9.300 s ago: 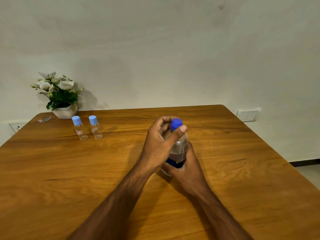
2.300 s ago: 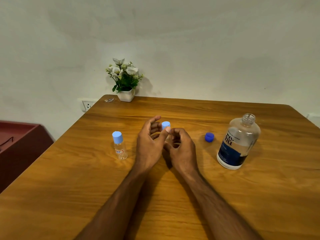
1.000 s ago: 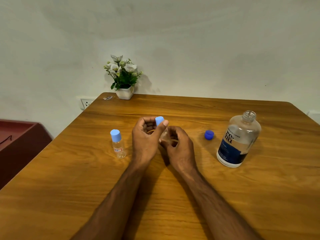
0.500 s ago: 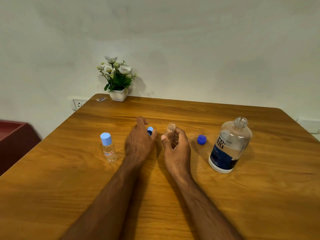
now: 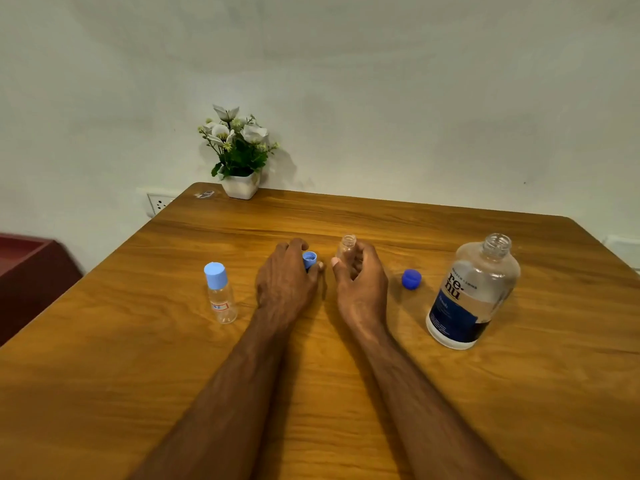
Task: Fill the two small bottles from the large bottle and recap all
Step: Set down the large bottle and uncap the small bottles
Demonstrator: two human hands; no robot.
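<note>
My right hand (image 5: 360,285) grips a small clear bottle (image 5: 346,250) with its mouth uncapped, near the middle of the wooden table (image 5: 346,358). My left hand (image 5: 285,282) sits low beside it and pinches that bottle's light blue cap (image 5: 310,259), open side up, close to the tabletop. A second small bottle (image 5: 220,294) with a light blue cap stands upright to the left. The large clear bottle (image 5: 472,292) with a dark blue label stands uncapped at the right. Its dark blue cap (image 5: 411,279) lies on the table between my right hand and the large bottle.
A white pot of artificial flowers (image 5: 240,157) stands at the table's far left corner, with a small scrap (image 5: 204,194) beside it. A dark red piece of furniture (image 5: 27,271) sits off the left edge. A wall socket (image 5: 157,204) is behind the table.
The light blue cap came off the small bottle; my left hand carried it left and down toward the table. My right hand keeps holding the open small bottle.
</note>
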